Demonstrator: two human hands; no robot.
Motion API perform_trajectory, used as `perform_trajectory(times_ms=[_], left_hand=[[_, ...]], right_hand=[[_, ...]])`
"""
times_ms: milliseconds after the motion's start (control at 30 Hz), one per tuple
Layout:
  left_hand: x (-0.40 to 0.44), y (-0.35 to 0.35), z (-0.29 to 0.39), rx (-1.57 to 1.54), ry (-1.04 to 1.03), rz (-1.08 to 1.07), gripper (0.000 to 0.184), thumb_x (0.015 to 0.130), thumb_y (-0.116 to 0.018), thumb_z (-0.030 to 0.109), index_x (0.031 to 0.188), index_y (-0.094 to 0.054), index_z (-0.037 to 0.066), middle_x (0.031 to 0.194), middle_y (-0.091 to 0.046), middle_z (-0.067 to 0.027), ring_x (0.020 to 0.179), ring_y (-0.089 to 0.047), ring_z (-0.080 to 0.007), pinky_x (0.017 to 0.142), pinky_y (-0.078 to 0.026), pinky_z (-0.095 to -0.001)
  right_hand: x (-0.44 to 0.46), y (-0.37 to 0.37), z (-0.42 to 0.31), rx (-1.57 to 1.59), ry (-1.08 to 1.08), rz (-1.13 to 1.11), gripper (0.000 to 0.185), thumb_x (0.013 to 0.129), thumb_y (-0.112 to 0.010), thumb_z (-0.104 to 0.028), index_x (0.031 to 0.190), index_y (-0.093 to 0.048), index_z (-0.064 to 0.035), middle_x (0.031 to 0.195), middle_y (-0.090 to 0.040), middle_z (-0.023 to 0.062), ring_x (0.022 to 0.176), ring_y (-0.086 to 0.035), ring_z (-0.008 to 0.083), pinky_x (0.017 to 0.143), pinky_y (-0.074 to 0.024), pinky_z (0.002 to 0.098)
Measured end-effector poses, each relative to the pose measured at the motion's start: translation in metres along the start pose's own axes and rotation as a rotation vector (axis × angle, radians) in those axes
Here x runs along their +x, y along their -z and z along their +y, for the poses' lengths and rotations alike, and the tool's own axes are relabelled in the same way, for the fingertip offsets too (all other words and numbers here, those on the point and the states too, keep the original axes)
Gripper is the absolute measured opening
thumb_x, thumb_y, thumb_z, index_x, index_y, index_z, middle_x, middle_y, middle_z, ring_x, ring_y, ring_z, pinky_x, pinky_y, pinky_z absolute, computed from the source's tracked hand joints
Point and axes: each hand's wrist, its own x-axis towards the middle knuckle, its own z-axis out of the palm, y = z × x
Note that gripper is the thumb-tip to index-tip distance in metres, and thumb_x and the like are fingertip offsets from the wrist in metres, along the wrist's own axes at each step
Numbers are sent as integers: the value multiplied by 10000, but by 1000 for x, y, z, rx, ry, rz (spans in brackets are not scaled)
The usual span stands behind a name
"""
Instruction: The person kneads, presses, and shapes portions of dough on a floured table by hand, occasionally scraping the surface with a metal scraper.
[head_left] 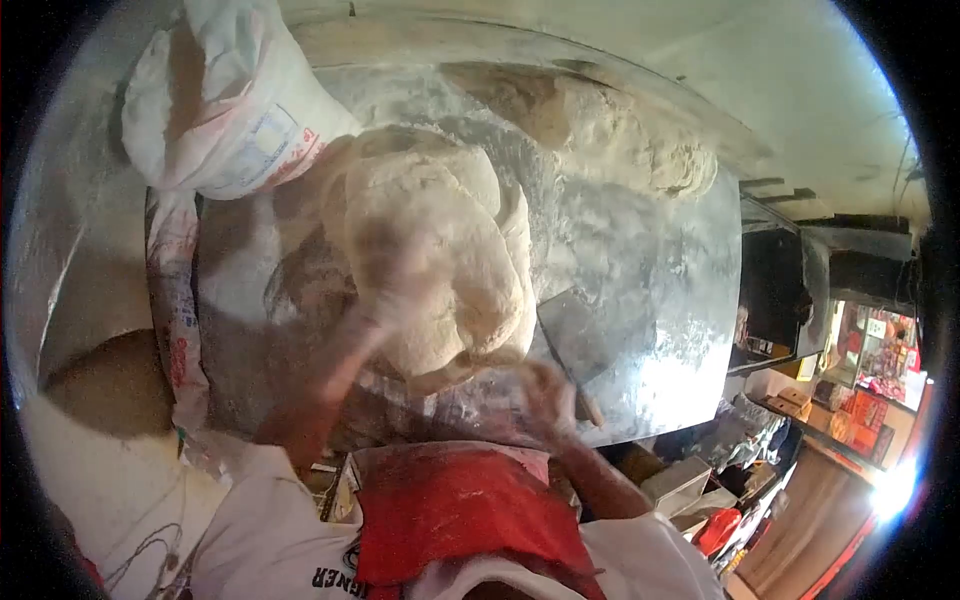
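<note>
A large floury lump of dough [440, 220] lies in the middle of the metal work table [670, 260], folded in thick lobes. Across its left part reaches my left hand [400, 285], so smeared by motion that its fingers cannot be made out. At the dough's near right edge is my right hand [548, 395], its fingers curled in against the dough and slightly blurred. Just right of that hand lies a flat scraper [580, 345] with a wooden handle.
An open white flour sack [250, 120] stands at the back left. A long heap of flour or dough [640, 145] lies along the table's back edge. A narrow printed plastic strip [178, 290] runs down the left edge. Boxes [677, 487] crowd beyond the table's near right side.
</note>
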Motion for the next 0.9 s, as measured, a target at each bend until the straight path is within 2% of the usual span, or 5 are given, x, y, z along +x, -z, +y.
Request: perform_trajectory(times_ms=[100, 233, 367, 833, 900], left_hand=[[40, 61, -15, -302, 435, 451, 755, 939, -588, 427, 1523, -312, 36, 1344, -545, -173, 1219, -535, -306, 1064, -405, -450], [86, 47, -31, 639, 281, 304, 763, 930, -568, 526, 1461, -408, 2, 1389, -521, -221, 1284, -511, -317, 1108, -370, -393], [91, 15, 9, 256, 377, 30, 902, 892, -641, 573, 1502, -329, -13, 1550, -351, -211, 1456, -275, -358, 1203, -210, -441], [127, -27, -127, 369, -402, 27, 870, 870, -669, 504, 1575, -256, 204, 1610, -175, -239, 1461, -258, -406, 1189, -207, -575], [23, -25, -39, 1581, -321, -46, 852, 892, -643, 464, 1591, -188, 290, 1639, -87, -194, 1492, -194, -383, 1193, -163, -612]], right_hand=[[50, 17, -62, -308, 348, 185, 496, 1001, -594, -341, 1343, -531, 13, 1296, -592, 166, 1166, -569, 214, 975, -466, 366], [205, -29, -40, -127, 687, 9, 808, 919, -636, -436, 1502, -304, 14, 1500, -380, 275, 1370, -389, 435, 1142, -333, 493], [151, -44, -104, -273, 626, 46, 893, 841, -692, -420, 1478, -279, 51, 1489, -344, 311, 1336, -401, 472, 1123, -334, 503], [147, -55, -134, -508, 461, 267, 1007, 807, -661, -586, 1515, -257, 6, 1536, -286, 287, 1437, -272, 445, 1158, -256, 541], [151, -58, -69, -970, 773, 455, 912, 868, -601, -554, 1531, -257, -29, 1577, -237, 255, 1465, -233, 419, 1177, -230, 530]])
